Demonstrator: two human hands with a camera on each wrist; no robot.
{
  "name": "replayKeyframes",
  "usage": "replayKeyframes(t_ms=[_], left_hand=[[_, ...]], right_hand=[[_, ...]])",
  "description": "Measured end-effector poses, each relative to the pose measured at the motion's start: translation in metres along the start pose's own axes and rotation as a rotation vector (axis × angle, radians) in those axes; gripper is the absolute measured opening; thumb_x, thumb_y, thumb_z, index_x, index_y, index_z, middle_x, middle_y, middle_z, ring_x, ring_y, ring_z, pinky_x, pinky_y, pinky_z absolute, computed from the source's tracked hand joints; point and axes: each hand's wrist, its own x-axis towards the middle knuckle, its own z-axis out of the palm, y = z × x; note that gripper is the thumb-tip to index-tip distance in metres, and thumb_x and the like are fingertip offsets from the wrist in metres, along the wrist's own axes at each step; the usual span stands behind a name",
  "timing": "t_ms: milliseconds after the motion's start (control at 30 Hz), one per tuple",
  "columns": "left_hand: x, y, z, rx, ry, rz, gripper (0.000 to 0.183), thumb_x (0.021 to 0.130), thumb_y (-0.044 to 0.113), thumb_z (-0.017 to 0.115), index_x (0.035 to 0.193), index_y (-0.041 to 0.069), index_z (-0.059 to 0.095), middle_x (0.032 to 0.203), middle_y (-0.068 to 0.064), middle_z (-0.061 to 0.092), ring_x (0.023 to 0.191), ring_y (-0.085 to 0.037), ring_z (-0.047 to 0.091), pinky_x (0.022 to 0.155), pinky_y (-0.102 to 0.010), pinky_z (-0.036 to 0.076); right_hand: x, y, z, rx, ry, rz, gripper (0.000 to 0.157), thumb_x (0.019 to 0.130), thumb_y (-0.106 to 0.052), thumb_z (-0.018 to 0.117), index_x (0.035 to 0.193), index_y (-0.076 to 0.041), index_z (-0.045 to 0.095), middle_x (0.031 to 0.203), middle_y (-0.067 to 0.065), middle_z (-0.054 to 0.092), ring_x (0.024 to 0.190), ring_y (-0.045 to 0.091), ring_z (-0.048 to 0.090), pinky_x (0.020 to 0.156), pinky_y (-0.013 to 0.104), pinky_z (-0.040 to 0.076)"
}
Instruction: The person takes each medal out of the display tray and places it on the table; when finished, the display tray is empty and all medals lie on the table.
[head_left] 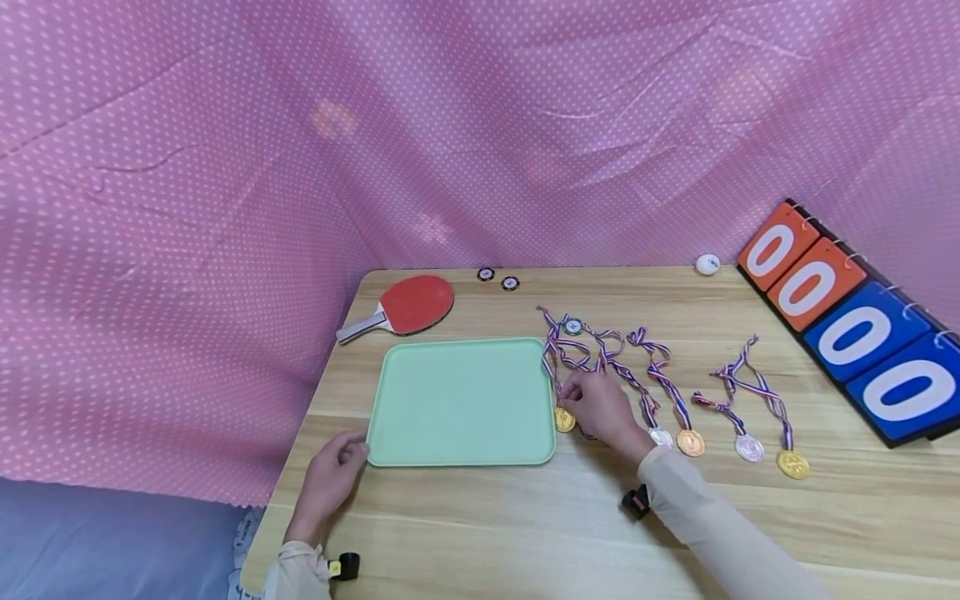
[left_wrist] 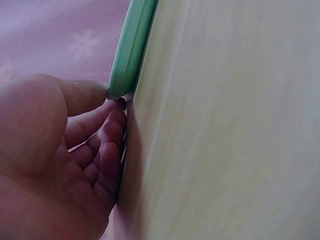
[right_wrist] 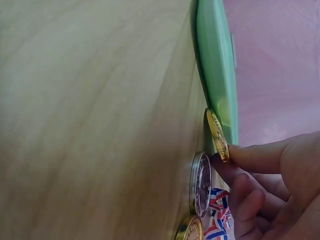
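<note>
At the right side of the pale green tray [head_left: 461,400], my right hand [head_left: 600,406] pinches a gold medal [right_wrist: 218,136] by its edge between thumb and forefinger. The medal stands tilted against the tray's outer wall in the right wrist view. Its striped ribbon runs away up the table. Right beside those fingers lies a silver-coloured medal [right_wrist: 201,185], mostly hidden under the hand in the head view. My left hand [head_left: 333,468] is at the tray's near left corner, thumb on the rim and curled fingertips at its underside [left_wrist: 119,95].
More ribboned medals lie to the right, among them a bronze one [head_left: 691,442] and a gold one [head_left: 793,464]. A red table tennis bat [head_left: 417,305], poker chips [head_left: 510,283] and a white ball [head_left: 707,264] lie farther back. A flip scoreboard [head_left: 855,333] stands at right.
</note>
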Motion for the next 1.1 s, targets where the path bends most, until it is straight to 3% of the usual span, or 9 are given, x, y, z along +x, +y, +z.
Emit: replayKeyframes(t_ms=[300, 600, 800, 1100], left_hand=[[0.0, -0.006, -0.001, 0.003, -0.011, 0.004, 0.043, 0.098, 0.047, 0.053, 0.134, 0.024, 0.055, 0.108, -0.003, 0.062, 0.099, -0.018, 0.054, 0.084, -0.03, 0.044], [0.001, -0.009, -0.002, 0.027, 0.01, 0.029, 0.041, 0.099, 0.042, 0.053, 0.133, 0.021, 0.057, 0.111, -0.003, 0.064, 0.101, -0.017, 0.055, 0.088, -0.032, 0.043], [0.006, -0.01, -0.004, 0.041, 0.002, 0.037, 0.04, 0.099, 0.04, 0.053, 0.134, 0.02, 0.057, 0.111, -0.004, 0.063, 0.1, -0.018, 0.054, 0.088, -0.032, 0.043], [0.007, -0.01, -0.011, 0.095, -0.024, 0.027, 0.039, 0.1, 0.038, 0.052, 0.134, 0.021, 0.056, 0.112, -0.003, 0.064, 0.102, -0.018, 0.056, 0.087, -0.032, 0.044]], right_hand=[[-0.003, -0.002, 0.009, 0.001, 0.012, 0.051, 0.009, 0.081, -0.01, 0.076, 0.081, -0.017, 0.07, 0.078, -0.003, 0.069, 0.067, 0.01, 0.059, 0.061, 0.026, 0.049], [-0.006, -0.003, 0.016, -0.012, 0.07, -0.005, 0.009, 0.08, -0.009, 0.078, 0.08, -0.016, 0.072, 0.077, -0.003, 0.071, 0.071, 0.011, 0.062, 0.067, 0.028, 0.052], [-0.007, -0.004, 0.017, -0.005, 0.08, 0.006, 0.009, 0.079, -0.011, 0.079, 0.08, -0.017, 0.072, 0.078, -0.004, 0.071, 0.073, 0.01, 0.062, 0.069, 0.028, 0.053], [-0.025, -0.007, -0.004, 0.021, 0.036, 0.013, 0.009, 0.08, -0.012, 0.077, 0.082, -0.017, 0.071, 0.076, -0.006, 0.068, 0.069, 0.008, 0.059, 0.066, 0.025, 0.051]])
